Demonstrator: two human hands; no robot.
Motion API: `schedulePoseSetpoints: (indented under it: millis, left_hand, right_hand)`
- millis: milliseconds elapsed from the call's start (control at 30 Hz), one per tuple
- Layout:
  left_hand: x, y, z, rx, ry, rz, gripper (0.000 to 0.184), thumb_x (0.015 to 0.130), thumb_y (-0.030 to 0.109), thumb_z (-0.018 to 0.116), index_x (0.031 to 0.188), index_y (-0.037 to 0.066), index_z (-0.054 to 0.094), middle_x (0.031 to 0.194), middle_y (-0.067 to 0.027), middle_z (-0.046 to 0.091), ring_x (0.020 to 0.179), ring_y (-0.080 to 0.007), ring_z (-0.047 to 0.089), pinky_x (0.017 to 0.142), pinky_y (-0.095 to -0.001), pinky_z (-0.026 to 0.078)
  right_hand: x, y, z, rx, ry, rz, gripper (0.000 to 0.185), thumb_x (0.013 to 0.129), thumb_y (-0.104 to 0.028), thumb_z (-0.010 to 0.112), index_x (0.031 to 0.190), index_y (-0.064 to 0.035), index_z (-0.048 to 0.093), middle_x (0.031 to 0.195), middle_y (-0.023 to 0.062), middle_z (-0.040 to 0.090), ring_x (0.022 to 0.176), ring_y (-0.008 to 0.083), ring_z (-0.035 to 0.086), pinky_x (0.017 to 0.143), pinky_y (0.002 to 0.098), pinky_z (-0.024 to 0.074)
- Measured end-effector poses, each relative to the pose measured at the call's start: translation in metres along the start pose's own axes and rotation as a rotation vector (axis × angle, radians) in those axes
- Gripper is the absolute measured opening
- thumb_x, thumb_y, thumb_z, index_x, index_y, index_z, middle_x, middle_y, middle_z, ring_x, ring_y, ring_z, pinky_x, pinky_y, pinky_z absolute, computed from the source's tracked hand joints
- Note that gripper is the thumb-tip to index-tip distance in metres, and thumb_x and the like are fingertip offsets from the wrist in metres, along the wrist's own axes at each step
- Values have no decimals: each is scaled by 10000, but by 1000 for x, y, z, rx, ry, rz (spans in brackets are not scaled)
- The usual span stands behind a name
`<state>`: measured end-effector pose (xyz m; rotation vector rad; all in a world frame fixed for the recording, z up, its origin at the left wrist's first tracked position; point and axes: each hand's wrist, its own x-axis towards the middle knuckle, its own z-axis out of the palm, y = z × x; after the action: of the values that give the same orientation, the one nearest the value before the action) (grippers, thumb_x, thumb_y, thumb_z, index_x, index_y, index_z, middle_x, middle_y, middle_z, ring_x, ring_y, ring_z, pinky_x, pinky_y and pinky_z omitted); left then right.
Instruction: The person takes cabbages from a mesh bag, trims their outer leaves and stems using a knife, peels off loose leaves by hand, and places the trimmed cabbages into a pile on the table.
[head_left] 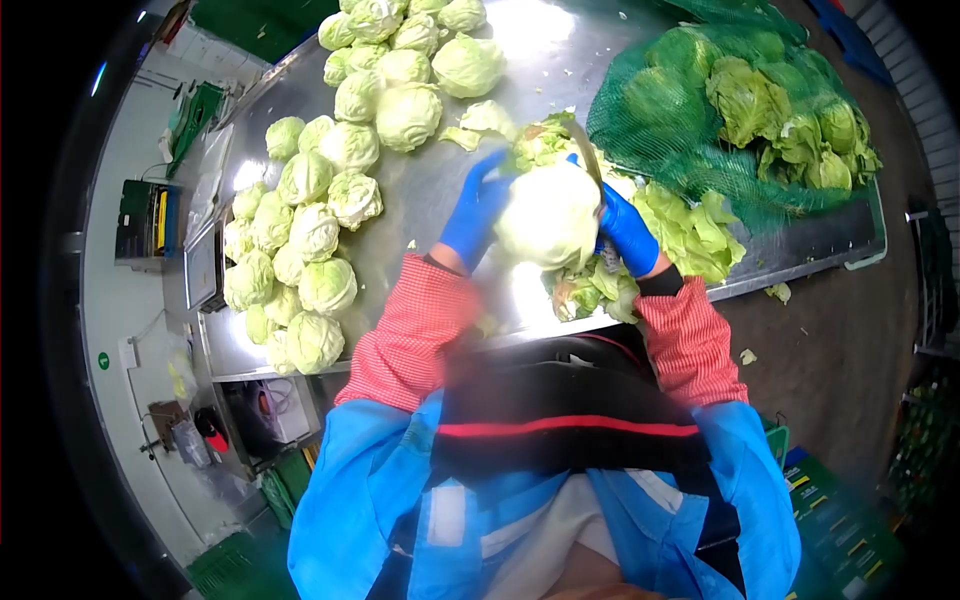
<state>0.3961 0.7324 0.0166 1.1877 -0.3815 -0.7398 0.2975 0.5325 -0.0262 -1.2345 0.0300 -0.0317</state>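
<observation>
A pale, rounded head of iceberg lettuce (547, 215) is held above the metal table, in front of my body. My left hand (478, 212), in a blue glove, grips its left side. On the other side is my right hand (630, 235), also gloved in blue, closed round a knife (587, 152). The curved blade points away from me, along the right side of the head; the handle is mostly hidden by my fingers. Loose green outer leaves (690, 232) lie beside and beyond my right hand. More trimmings (597, 292), some browned, lie under the head.
Several trimmed lettuce heads (305, 235) are grouped on the left and far parts of the metal table (385, 262). A green net bag (650, 115) of untrimmed heads covers the right end. Green crates (835, 530) stand on the floor at lower right.
</observation>
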Motion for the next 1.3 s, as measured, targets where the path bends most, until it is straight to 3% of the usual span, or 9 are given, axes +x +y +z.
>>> schedulePoseSetpoints:
  millis: [67, 133, 333, 467, 567, 800, 1033, 1200, 1300]
  left_hand:
    - [1, -37, -25, 114, 64, -74, 573, 885, 310, 594, 1367, 84, 383, 1265, -122, 500, 1147, -232, 514, 990, -365, 422]
    - [-10, -41, -14, 153, 249, -186, 563, 829, 233, 687, 1310, 57, 452, 1235, -107, 524, 1124, -214, 521, 968, -339, 432]
    - [8, -51, 1, 1030, 198, 387, 812, 651, 256, 838, 1313, 29, 426, 1241, -142, 492, 1137, -251, 504, 965, -360, 436]
    - [4, -87, 6, 608, 443, 232, 906, 623, 303, 848, 1333, -6, 376, 1276, -173, 434, 1186, -271, 454, 995, -392, 405]
    - [8, -97, 21, 857, 566, 349, 1016, 558, 359, 871, 1353, 3, 348, 1273, -193, 441, 1184, -326, 457, 1006, -408, 391]
    - [46, -69, 0, 1063, 378, 73, 1000, 569, 486, 821, 1342, 6, 404, 1248, -263, 488, 1166, -359, 494, 969, -414, 426]
    - [62, -67, -22, 1061, 272, -52, 1013, 579, 490, 817, 1349, -6, 387, 1231, -263, 497, 1134, -363, 519, 944, -411, 445]
    - [43, -93, -18, 1141, 301, 325, 1031, 589, 422, 839, 1371, -29, 341, 1226, -256, 496, 1124, -350, 523, 939, -408, 443]
    - [40, -93, -33, 918, 254, 197, 1047, 591, 386, 848, 1392, -24, 313, 1250, -252, 474, 1165, -340, 489, 976, -410, 410]
  right_hand:
    - [-1, 15, 5, -288, 27, -61, 780, 775, -333, 720, 1412, -59, 362, 1351, 133, 484, 1205, 207, 474, 993, 331, 394]
    - [-12, 14, 14, -594, 64, 36, 749, 800, -407, 672, 1408, -87, 372, 1343, 175, 487, 1207, 252, 492, 984, 344, 396]
    - [-16, 27, -9, -782, 179, 373, 499, 935, -438, 446, 1377, -210, 409, 1094, 217, 623, 989, 379, 604, 861, 422, 463]
    - [-16, 21, -7, -1110, 175, 332, 436, 942, -370, 417, 1354, -229, 429, 1074, 214, 626, 960, 403, 598, 835, 456, 473]
    - [-15, 9, 4, -1173, 187, 318, 389, 939, -328, 426, 1302, -202, 489, 1073, 200, 629, 915, 396, 609, 814, 455, 480]
    - [-7, -7, 8, -1449, 197, 3, 167, 882, -229, 497, 937, -91, 576, 880, 172, 638, 744, 369, 633, 633, 456, 507]
    - [21, 21, -5, -1552, 237, 93, 103, 860, -157, 505, 910, -108, 580, 829, 167, 636, 685, 344, 647, 588, 436, 513]
    - [59, 15, -42, -1500, 179, 278, 277, 893, -304, 478, 965, -82, 628, 926, 198, 652, 790, 377, 638, 690, 455, 509]
    - [51, -11, -5, -1443, 112, 270, 348, 874, -404, 525, 953, -77, 615, 916, 197, 650, 814, 383, 630, 716, 452, 505]
